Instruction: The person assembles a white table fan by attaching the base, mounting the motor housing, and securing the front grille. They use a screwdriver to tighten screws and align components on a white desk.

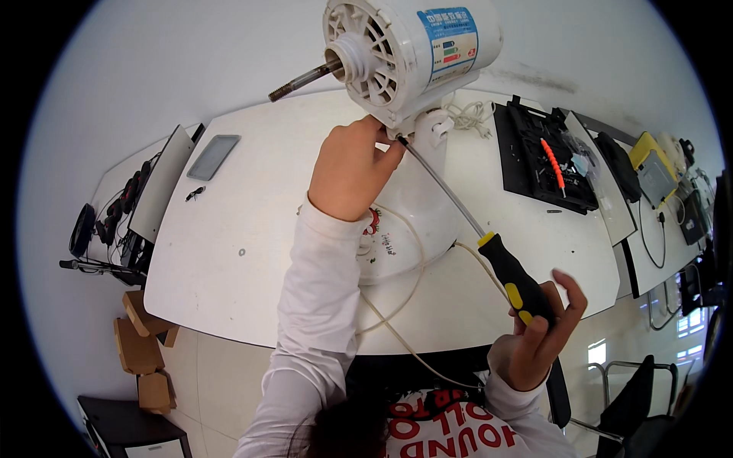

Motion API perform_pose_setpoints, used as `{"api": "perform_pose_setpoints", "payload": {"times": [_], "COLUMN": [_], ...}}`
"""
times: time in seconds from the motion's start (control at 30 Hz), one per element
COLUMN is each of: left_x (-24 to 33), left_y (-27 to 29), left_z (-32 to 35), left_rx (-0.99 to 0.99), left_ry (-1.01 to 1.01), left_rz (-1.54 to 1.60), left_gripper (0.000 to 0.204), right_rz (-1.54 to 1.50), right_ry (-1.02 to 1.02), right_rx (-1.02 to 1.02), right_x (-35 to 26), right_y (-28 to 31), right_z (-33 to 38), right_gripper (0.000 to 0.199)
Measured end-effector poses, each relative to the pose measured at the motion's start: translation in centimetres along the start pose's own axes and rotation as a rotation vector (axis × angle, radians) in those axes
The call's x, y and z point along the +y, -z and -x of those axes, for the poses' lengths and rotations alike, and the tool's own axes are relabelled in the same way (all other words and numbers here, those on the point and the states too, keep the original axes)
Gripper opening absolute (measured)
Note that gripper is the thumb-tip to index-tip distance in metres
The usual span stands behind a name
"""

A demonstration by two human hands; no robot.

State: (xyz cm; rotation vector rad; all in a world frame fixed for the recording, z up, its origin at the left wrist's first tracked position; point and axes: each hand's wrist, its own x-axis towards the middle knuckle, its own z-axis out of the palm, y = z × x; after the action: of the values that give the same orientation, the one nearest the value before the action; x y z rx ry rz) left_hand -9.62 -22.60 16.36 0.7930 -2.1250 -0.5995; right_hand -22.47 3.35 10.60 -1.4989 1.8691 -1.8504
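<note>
A white electric fan with no blades or guard stands on the table, its motor housing (pixel 416 46) at the top with a bare threaded shaft (pixel 305 82) pointing left. The round white fan base (pixel 397 248) rests below. My left hand (pixel 351 164) is closed at the neck just under the housing, its thumb and forefinger near the joint; some fingertips are hidden behind it. My right hand (pixel 546 324) holds a screwdriver (pixel 504 267) by its black and yellow handle. The long shank slants up left, and its tip meets the joint beside my left fingers.
A black tool case (pixel 534 153) with an orange tool (pixel 552 164) lies open at the right. At the left are a grey tray (pixel 214 156) and a small black item (pixel 196 194). A white cord (pixel 416 286) loops over the front edge. A chair (pixel 634 404) stands lower right.
</note>
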Motion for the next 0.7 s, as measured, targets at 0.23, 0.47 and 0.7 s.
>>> {"api": "perform_pose_setpoints", "payload": {"times": [0.23,0.47,0.7], "left_x": [0.0,-0.2,0.2], "left_y": [-0.2,-0.3,-0.1], "left_z": [0.0,0.0,0.0], "left_rx": [0.002,0.025,-0.005], "left_ry": [-0.007,-0.015,0.002], "left_rz": [0.004,0.024,0.026], "left_gripper": [0.025,0.024,0.020], "right_rz": [0.417,0.327,0.242], "right_ry": [0.369,0.312,0.404], "right_rx": [0.000,0.047,0.080], "right_x": [-0.8,-1.4,-0.3], "right_y": [-0.3,-1.5,-1.4], "right_z": [-1.6,-1.4,-0.9], "right_gripper": [0.049,0.047,0.043]}}
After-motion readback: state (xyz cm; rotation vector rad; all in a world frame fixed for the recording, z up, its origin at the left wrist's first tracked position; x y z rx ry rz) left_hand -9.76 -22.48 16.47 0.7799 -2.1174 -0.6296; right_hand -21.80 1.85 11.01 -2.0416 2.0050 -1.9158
